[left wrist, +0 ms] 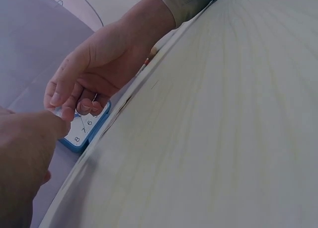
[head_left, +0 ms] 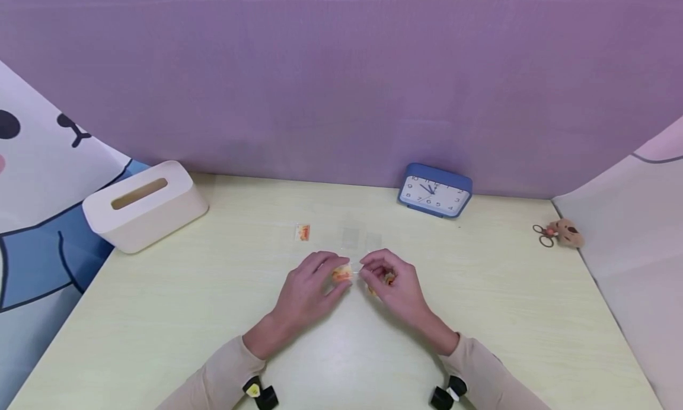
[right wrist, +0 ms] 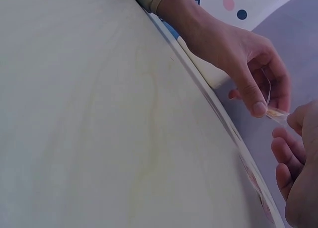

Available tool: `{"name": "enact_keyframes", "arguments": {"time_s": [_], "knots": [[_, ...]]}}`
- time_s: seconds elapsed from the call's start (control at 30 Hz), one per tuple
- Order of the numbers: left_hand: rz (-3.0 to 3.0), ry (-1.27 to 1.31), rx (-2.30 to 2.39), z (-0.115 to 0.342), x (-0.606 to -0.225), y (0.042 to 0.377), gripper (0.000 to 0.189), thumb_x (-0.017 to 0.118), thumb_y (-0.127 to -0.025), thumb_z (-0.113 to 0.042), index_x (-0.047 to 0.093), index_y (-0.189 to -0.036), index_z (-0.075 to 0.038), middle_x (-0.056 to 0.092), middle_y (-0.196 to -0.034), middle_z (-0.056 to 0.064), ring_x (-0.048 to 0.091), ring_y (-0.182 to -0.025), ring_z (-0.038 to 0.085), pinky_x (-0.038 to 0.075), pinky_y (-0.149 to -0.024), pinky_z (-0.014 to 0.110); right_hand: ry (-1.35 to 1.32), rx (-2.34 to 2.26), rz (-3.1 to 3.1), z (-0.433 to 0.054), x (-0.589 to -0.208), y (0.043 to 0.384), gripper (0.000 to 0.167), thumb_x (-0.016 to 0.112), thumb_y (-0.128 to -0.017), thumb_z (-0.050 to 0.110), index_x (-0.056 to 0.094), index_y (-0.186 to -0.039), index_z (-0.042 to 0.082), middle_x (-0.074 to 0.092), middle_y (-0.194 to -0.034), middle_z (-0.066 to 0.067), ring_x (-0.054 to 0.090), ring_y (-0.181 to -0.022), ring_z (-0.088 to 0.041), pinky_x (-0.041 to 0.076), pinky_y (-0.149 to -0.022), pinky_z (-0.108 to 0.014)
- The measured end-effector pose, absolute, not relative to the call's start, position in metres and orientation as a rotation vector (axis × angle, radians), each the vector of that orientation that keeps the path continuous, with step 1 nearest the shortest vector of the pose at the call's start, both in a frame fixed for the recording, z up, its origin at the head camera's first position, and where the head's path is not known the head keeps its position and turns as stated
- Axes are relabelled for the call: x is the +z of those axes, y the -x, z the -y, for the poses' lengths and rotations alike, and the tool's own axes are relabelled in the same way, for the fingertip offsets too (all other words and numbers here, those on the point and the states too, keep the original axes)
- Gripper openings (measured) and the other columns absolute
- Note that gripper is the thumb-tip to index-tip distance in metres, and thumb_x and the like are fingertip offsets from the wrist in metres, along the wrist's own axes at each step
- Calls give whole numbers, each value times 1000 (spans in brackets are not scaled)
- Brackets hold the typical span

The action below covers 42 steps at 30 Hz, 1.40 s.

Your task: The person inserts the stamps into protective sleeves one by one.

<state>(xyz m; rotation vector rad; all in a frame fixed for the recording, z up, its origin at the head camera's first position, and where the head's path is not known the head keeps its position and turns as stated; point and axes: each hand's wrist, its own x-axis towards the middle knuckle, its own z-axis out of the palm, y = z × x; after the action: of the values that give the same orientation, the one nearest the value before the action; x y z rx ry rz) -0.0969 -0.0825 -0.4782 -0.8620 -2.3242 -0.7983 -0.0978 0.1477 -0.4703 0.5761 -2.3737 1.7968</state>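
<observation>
The packet [head_left: 342,272] spans the gap between both hands, nearer the left. The left hand [head_left: 306,287] pinches its printed part; the right hand [head_left: 401,292] seems to pinch its clear end.

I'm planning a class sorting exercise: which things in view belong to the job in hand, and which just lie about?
Job in hand:
small packet, held by left fingers and right fingers
probably orange-printed piece, clear squares, partly hidden orange-brown piece

Lying about, apparently:
slotted white box
blue clock
scissors
bear-faced object
</observation>
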Motion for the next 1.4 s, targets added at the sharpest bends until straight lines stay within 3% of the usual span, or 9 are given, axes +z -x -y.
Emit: {"name": "enact_keyframes", "arguments": {"time_s": [0.33,0.6,0.87,1.17,1.4], "knots": [[2353,874,-871,80,-479,96,47,99,-85,-25,77,-124,-10,75,-116,4,74,-105,21,65,-80,33,-552,1816,2391,-147,-468,98,11,80,-98,-5,77,-106,1,79,-90,-10,68,-71,-14,57,-66,-22],[2411,798,-1060,75,-470,90,19,87,-98,-17,81,-115,-9,79,-98,-1,73,-82,10,62,-73,26,-544,1796,2364,-147,-467,99,10,80,-97,-7,79,-104,1,77,-88,-14,64,-70,-11,55,-64,-20],[2498,666,-1272,75,-466,89,16,88,-94,-3,84,-108,-9,82,-90,-2,70,-75,4,59,-67,23,-525,1792,2381,-147,-467,99,8,80,-99,-5,80,-104,2,77,-88,-12,63,-71,-11,54,-64,-20],[2551,565,-1398,81,-464,95,12,91,-93,-7,86,-103,-13,82,-88,-6,67,-71,0,57,-65,23,-504,1771,2391,-150,-463,100,7,79,-99,-4,79,-106,-1,77,-89,-13,63,-72,-13,53,-66,-20],[2569,471,-1398,91,-463,102,8,90,-95,-11,84,-98,-16,81,-87,-9,69,-73,2,58,-67,24,-434,1762,2414,-156,-464,102,7,78,-100,-3,79,-107,-1,77,-91,-6,64,-77,-14,54,-70,-20]]}}
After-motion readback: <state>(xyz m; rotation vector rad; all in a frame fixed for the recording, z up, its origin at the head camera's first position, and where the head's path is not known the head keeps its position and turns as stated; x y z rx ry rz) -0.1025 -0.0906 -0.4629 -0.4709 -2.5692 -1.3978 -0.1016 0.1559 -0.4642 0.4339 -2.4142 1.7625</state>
